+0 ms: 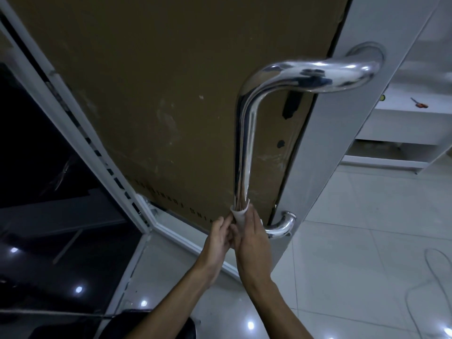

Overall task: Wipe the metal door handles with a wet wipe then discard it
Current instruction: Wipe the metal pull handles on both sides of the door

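Head view — both hands' fingers curled, left hand [218, 238] and right hand [254, 243] gripping wet wipe [241, 214] round door handle [243, 148] low end.

Gap between door handle [242, 148] and cardboard-covered door [159, 99]: open along centre frame; closed lower centre by both hands and wipe [241, 215]. Floor [354, 241], lower right: open.

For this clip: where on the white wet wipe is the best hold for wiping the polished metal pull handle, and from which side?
Grip the white wet wipe where it wraps the polished metal pull handle's round vertical bar, probably closing on it from both sides. The left hand and right hand already pinch it there, just above the lower bend.
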The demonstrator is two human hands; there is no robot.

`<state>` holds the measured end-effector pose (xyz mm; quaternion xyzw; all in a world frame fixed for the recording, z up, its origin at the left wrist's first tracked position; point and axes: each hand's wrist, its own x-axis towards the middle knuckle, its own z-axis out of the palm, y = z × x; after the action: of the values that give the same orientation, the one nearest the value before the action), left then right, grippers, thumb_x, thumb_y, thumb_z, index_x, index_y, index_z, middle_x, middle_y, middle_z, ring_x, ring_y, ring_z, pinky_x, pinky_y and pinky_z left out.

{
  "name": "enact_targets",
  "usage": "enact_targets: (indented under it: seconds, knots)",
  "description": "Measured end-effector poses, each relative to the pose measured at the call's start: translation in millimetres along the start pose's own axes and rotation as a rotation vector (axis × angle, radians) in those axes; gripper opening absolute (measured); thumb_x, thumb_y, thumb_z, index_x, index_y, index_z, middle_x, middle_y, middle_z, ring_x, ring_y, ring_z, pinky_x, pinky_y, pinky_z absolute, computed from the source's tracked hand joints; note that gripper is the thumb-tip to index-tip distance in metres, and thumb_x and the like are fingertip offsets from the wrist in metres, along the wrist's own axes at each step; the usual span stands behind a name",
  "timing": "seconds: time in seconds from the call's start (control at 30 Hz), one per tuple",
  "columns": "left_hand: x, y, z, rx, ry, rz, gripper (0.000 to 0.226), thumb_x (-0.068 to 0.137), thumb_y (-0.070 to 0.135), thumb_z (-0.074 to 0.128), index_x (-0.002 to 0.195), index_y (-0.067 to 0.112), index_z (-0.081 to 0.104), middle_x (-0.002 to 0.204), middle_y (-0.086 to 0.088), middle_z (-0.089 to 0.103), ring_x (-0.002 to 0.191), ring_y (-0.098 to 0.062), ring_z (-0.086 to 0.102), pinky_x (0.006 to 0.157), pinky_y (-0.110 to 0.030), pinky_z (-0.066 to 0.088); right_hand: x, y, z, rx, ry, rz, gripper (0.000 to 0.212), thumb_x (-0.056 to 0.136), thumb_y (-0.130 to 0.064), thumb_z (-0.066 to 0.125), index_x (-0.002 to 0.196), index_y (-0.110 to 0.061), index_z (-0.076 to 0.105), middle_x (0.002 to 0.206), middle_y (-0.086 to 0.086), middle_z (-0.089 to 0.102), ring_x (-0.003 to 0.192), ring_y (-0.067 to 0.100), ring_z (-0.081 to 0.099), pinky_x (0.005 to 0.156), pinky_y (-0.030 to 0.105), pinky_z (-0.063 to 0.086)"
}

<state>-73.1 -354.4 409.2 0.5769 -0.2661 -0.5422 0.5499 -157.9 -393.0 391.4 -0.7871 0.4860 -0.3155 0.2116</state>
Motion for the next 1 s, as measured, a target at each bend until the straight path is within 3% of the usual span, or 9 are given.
enact_targets:
  seconds: [0.2, 0.3, 0.4, 0.53, 0.63, 0.73, 0.8, 0.93, 1.0]
  knots:
    - [-6, -3, -13, 0.035, 0.138, 0.01, 0.058, 0.104, 0.047, 0.014, 0.119, 0.028, 0.067, 0.132, 0.002, 0.061, 0.128, -0.011, 0.049, 0.111, -0.035, 0.035, 12, 12, -4, -0.165, -0.027, -0.116, 0.033, 0.086, -0.02, 0.069, 0.116, -0.012, 0.059, 0.104, 0.005, 0.064, 0.088, 0.021, 0.065, 0.069, 0.031, 0.055]
    - [-10, -4, -18, 0.043, 0.184, 0.037, 0.054, 0.105, 0.042, 0.015, 0.115, 0.026, 0.065, 0.127, 0.006, 0.063, 0.12, -0.005, 0.053, 0.099, -0.028, 0.042, 17, 15, -10, -0.337, -0.024, -0.162, 0.034, 0.068, -0.014, 0.086, 0.092, -0.011, 0.063, 0.079, 0.005, 0.064, 0.065, 0.02, 0.063, 0.056, 0.026, 0.048]
    - [-12, -4, -23, 0.056, 0.214, 0.058, 0.051, 0.105, 0.04, 0.016, 0.113, 0.024, 0.064, 0.122, 0.007, 0.064, 0.112, -0.001, 0.056, 0.09, -0.022, 0.046, 18, 22, -13, -0.467, -0.019, -0.231, 0.04, 0.057, -0.014, 0.092, 0.085, -0.011, 0.064, 0.07, 0.006, 0.063, 0.057, 0.019, 0.061, 0.052, 0.026, 0.047]
    - [-14, -3, -25, 0.122, 0.201, 0.058, 0.048, 0.106, 0.035, 0.02, 0.107, 0.023, 0.067, 0.119, 0.006, 0.064, 0.113, -0.004, 0.057, 0.093, -0.023, 0.046, 14, 37, -26, -0.559, 0.011, -0.356, 0.043, 0.06, -0.016, 0.09, 0.096, -0.007, 0.07, 0.077, 0.008, 0.068, 0.064, 0.023, 0.066, 0.056, 0.028, 0.052]
    - [-15, -1, -22, 0.186, 0.169, 0.069, 0.04, 0.106, 0.028, 0.025, 0.108, 0.027, 0.065, 0.118, 0.01, 0.064, 0.114, -0.004, 0.057, 0.084, -0.015, 0.046, 9, 54, -40, -0.524, 0.062, -0.483, 0.042, 0.076, -0.004, 0.064, 0.118, -0.005, 0.066, 0.097, 0.01, 0.071, 0.081, 0.026, 0.07, 0.066, 0.03, 0.057]
    - [-15, 5, -16, 0.207, 0.106, 0.1, 0.038, 0.106, 0.032, 0.022, 0.122, 0.033, 0.056, 0.126, 0.017, 0.059, 0.117, 0.006, 0.053, 0.086, -0.011, 0.045, 3, 71, -50, -0.506, 0.013, -0.578, 0.064, 0.064, 0.002, 0.077, 0.126, -0.003, 0.063, 0.121, 0.015, 0.068, 0.106, 0.028, 0.068, 0.089, 0.037, 0.056]
    - [-14, 8, -12, 0.162, 0.065, 0.115, 0.045, 0.103, 0.041, 0.02, 0.134, 0.029, 0.05, 0.132, 0.017, 0.055, 0.122, 0.006, 0.049, 0.093, -0.012, 0.042, 2, 74, -49, -0.495, -0.005, -0.589, 0.062, 0.068, 0.0, 0.077, 0.128, -0.002, 0.06, 0.128, 0.017, 0.063, 0.114, 0.028, 0.064, 0.097, 0.04, 0.051]
    - [-10, 10, -7, 0.093, 0.031, 0.09, 0.056, 0.1, 0.049, 0.019, 0.14, 0.024, 0.047, 0.136, 0.014, 0.055, 0.126, 0.002, 0.049, 0.095, -0.015, 0.04, 2, 60, -34, -0.451, 0.023, -0.546, 0.047, 0.08, 0.0, 0.063, 0.127, 0.0, 0.061, 0.125, 0.017, 0.065, 0.111, 0.027, 0.066, 0.099, 0.036, 0.047]
    - [-10, 10, -6, 0.091, 0.04, 0.087, 0.054, 0.101, 0.049, 0.019, 0.139, 0.025, 0.049, 0.135, 0.014, 0.056, 0.123, 0.002, 0.051, 0.091, -0.015, 0.042, 6, 47, -31, -0.421, 0.024, -0.473, 0.046, 0.077, -0.003, 0.071, 0.122, -0.001, 0.064, 0.111, 0.014, 0.071, 0.097, 0.025, 0.07, 0.086, 0.031, 0.055]
